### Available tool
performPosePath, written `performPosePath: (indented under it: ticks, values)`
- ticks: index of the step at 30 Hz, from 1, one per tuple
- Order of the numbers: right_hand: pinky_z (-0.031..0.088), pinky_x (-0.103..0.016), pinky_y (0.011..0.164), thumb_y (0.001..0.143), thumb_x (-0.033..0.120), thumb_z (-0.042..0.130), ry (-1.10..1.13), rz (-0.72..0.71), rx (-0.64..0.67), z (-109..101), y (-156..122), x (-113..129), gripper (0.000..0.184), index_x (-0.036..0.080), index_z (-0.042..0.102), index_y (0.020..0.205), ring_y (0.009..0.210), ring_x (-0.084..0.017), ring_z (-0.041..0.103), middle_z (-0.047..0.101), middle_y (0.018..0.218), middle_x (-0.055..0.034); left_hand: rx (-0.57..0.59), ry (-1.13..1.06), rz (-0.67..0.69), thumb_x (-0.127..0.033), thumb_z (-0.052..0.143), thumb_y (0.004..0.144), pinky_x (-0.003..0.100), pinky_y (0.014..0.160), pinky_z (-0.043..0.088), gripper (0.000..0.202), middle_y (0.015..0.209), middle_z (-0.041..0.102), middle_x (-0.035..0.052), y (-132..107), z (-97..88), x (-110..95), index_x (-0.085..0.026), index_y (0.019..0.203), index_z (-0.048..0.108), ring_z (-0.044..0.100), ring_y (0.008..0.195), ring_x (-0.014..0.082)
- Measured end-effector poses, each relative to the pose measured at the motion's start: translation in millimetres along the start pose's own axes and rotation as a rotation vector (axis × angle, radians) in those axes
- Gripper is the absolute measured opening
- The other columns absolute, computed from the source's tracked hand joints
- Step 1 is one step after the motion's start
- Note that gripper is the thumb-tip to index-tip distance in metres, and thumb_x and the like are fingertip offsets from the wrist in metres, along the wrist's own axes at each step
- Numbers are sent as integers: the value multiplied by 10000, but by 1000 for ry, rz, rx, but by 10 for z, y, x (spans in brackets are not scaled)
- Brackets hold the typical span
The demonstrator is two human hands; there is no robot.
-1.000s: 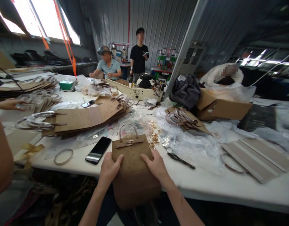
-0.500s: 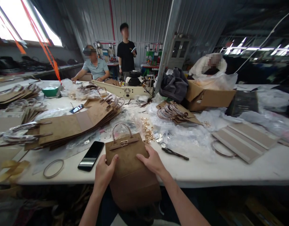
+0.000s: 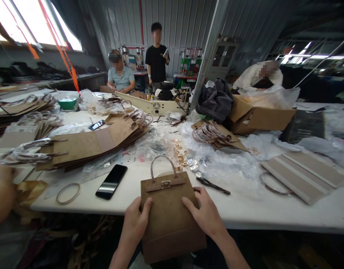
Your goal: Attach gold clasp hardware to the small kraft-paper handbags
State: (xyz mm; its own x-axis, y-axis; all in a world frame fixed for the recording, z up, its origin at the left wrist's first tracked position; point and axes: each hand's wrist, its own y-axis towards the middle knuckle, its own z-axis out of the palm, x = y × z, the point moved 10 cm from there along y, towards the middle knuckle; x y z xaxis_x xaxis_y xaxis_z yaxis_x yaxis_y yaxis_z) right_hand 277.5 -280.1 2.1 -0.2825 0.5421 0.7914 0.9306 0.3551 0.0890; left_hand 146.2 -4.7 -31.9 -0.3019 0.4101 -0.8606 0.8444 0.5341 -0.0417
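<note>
A brown handbag panel (image 3: 172, 213) with one arched handle and a metal clasp on a strap hangs over the table's front edge. My left hand (image 3: 136, 216) grips its left side, thumb on the front face. On the opposite side my right hand (image 3: 205, 211) holds it the same way; the fingers behind are hidden. A pair of dark pliers (image 3: 213, 185) lies right of the handbag panel. Gold-coloured metal fittings (image 3: 179, 155) are scattered just beyond the handle. To the left rests a black phone (image 3: 111, 182).
Stacked bag panels (image 3: 84, 147) lie at left, more panels (image 3: 216, 134) at centre right, and a flat panel (image 3: 303, 173) at right. Clear plastic wrap (image 3: 230, 164) covers much of the table. A cardboard box (image 3: 264, 116) stands behind. Another person's blurred arm (image 3: 2, 192) is at far left.
The handbag panel and both hands appear lower and further right in view, and the panel's lower part looks flatter. A blurred arm has come in at far left. The view has shifted slightly.
</note>
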Motion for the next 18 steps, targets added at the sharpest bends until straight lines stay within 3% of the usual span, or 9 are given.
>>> performPosePath:
  ticks: [2, 5, 8, 11, 14, 18]
  values:
    - [525, -529, 1113, 981, 561, 714, -37, 27, -56, -94, -54, -156, 319, 265, 805, 1055, 1263, -378, 639, 685, 1316, -131, 84, 28, 27, -660, 532, 1035, 361, 693, 409, 495, 826, 752, 84, 56, 167, -69, -241, 792, 634, 660, 780, 281]
    - [576, -485, 968, 981, 587, 701, -7, 84, -86, -171, -98, -329, 349, 255, 759, 1072, 1135, -351, 685, 734, 1220, -125, 132, 154, 23, -639, 541, 1046, 362, 704, 367, 484, 854, 772, 98, 126, 282, -177, -243, 777, 613, 687, 810, 293]
    - [600, -439, 862, 977, 593, 710, 32, 140, -83, -197, -86, -395, 406, 243, 734, 1182, 1028, -317, 722, 770, 1158, -103, 101, 304, 15, -669, 531, 1047, 356, 676, 312, 519, 802, 754, 100, 171, 234, -353, -247, 750, 583, 689, 776, 290]
    - [601, -461, 981, 994, 544, 688, -18, 64, -118, -221, -9, -297, 551, 251, 644, 1458, 1211, -325, 702, 727, 1366, -110, 45, 459, -5, -650, 531, 1049, 355, 657, 266, 508, 779, 738, 100, 228, 109, -479, -246, 746, 583, 688, 776, 291]
    - [573, -496, 1098, 985, 494, 686, -90, 3, -97, -150, 58, -240, 626, 260, 588, 1557, 1380, -343, 633, 641, 1525, -115, 79, 508, -65, -613, 545, 1043, 354, 650, 246, 484, 757, 713, 74, 298, 75, -360, -249, 724, 541, 653, 753, 272]
    - [580, -478, 1121, 963, 467, 732, -130, -10, -64, -68, 61, -235, 629, 277, 604, 1549, 1382, -336, 644, 642, 1507, -101, 146, 388, -49, -574, 528, 1051, 348, 653, 278, 475, 705, 650, 33, 357, 156, -101, -252, 706, 479, 574, 691, 229]
